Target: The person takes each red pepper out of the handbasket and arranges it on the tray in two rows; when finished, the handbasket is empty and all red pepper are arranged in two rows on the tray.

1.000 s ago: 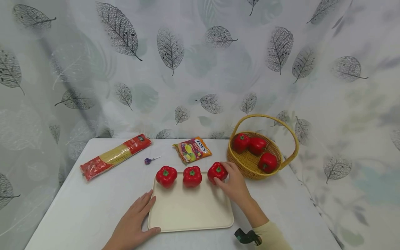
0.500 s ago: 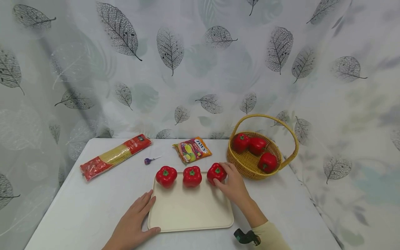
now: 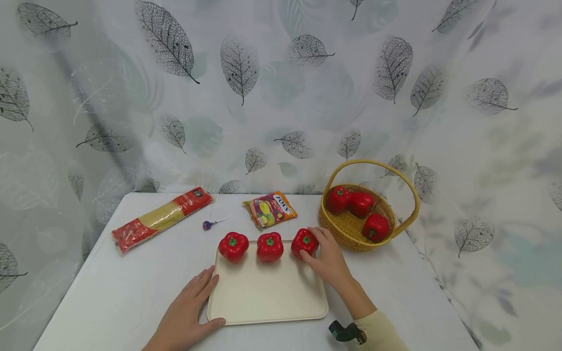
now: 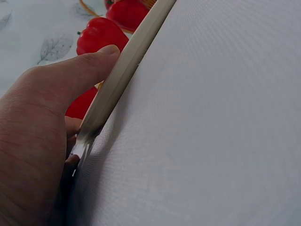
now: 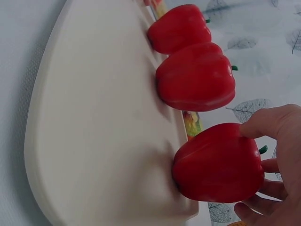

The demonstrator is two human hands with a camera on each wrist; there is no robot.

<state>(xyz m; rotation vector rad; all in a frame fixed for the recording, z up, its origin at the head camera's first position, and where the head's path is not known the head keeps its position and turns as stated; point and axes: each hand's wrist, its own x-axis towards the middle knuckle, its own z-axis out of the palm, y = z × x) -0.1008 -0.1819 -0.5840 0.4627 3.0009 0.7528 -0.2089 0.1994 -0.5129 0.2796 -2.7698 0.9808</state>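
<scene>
A cream tray (image 3: pixel 268 297) lies on the table, with three red bell peppers in a row along its far edge. At the right end, my right hand (image 3: pixel 327 258) holds a bell pepper (image 3: pixel 305 243), thumb and fingers on opposite sides of it; the right wrist view shows this bell pepper (image 5: pixel 218 165) standing stem up on the tray. Beside it are the middle bell pepper (image 3: pixel 270 247) and the left bell pepper (image 3: pixel 233 247). My left hand (image 3: pixel 186 309) rests against the tray's near left corner, fingers extended along the left side. Its thumb touches the tray rim (image 4: pixel 117 75).
A wicker basket (image 3: pixel 347 234) with three more red peppers stands behind the tray on the right. Behind the tray lie a candy bag (image 3: pixel 270 210) and a lollipop (image 3: pixel 208 225). Farther left is a long red-and-yellow packet (image 3: pixel 162 219). A leaf-print curtain (image 3: pixel 272 97) hangs behind the table.
The right hand and its bell pepper have shifted very slightly left and toward me since the first frame. The left hand and tray keep their places.
</scene>
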